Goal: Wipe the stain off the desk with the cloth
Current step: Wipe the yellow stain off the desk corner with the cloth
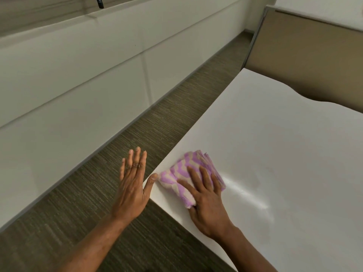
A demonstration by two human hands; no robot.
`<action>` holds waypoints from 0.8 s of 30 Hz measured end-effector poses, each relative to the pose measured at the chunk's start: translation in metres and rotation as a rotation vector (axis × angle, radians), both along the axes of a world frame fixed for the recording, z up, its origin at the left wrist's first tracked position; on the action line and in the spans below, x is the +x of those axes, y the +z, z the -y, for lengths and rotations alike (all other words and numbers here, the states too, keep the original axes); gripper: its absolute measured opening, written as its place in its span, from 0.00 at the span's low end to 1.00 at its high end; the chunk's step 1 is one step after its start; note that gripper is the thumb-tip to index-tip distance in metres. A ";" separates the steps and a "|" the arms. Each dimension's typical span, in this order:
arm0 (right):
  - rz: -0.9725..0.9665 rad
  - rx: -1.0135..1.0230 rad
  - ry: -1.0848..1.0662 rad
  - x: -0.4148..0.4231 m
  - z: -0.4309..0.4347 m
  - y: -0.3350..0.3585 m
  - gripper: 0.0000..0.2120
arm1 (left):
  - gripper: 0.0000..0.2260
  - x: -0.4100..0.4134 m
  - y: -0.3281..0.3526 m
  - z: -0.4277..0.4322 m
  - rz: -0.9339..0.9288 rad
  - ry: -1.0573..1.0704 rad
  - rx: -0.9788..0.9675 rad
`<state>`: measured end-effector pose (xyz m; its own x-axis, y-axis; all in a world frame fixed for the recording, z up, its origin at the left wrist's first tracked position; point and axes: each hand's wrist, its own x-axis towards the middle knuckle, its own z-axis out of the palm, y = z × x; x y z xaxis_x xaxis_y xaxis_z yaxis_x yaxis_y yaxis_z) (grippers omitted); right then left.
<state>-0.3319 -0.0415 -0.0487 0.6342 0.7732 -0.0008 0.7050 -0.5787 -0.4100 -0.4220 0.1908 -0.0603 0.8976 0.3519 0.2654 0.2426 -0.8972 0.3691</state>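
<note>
A folded purple and cream patterned cloth lies on the white desk close to its near left corner. My right hand presses flat on the cloth, fingers spread over it, thumb tucked under its near edge. My left hand hovers open beside the desk over the floor, fingers straight, thumb tip touching the desk's corner edge. A glossy wet-looking streak shows on the desk just right of the cloth. No distinct stain is visible.
Grey-brown carpet runs along the desk's left side, bounded by a white wall panel. A tan partition stands behind the desk's far edge, which has a curved cutout.
</note>
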 end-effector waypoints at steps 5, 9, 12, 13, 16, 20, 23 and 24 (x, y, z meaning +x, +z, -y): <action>-0.006 0.023 -0.232 0.033 0.024 0.004 0.29 | 0.32 -0.005 0.002 0.006 -0.009 0.009 -0.009; -0.022 -0.032 -0.391 0.068 -0.005 0.004 0.28 | 0.33 -0.011 0.001 0.014 -0.024 0.030 -0.017; -0.013 -0.072 -0.351 0.075 -0.034 0.005 0.30 | 0.33 -0.015 0.000 0.024 -0.010 0.043 -0.036; -0.007 -0.077 -0.313 0.073 -0.042 0.005 0.30 | 0.33 -0.016 0.000 0.028 -0.003 0.048 -0.044; 0.014 -0.086 -0.179 0.060 -0.058 0.005 0.31 | 0.33 -0.017 0.001 0.039 0.024 0.064 -0.064; 0.030 -0.081 0.030 0.027 -0.062 0.003 0.30 | 0.34 -0.017 0.007 0.051 0.067 0.097 -0.079; 0.053 -0.049 0.144 0.004 -0.044 0.001 0.29 | 0.34 -0.019 0.012 0.058 0.081 0.128 -0.083; 0.058 -0.039 0.168 -0.002 -0.035 0.001 0.28 | 0.35 -0.020 0.013 0.059 0.081 0.139 -0.080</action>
<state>-0.3337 -0.0064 -0.0481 0.4960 0.8683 -0.0002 0.8149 -0.4655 -0.3454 -0.4419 0.1315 -0.0473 0.8156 0.4939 0.3013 0.3285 -0.8240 0.4616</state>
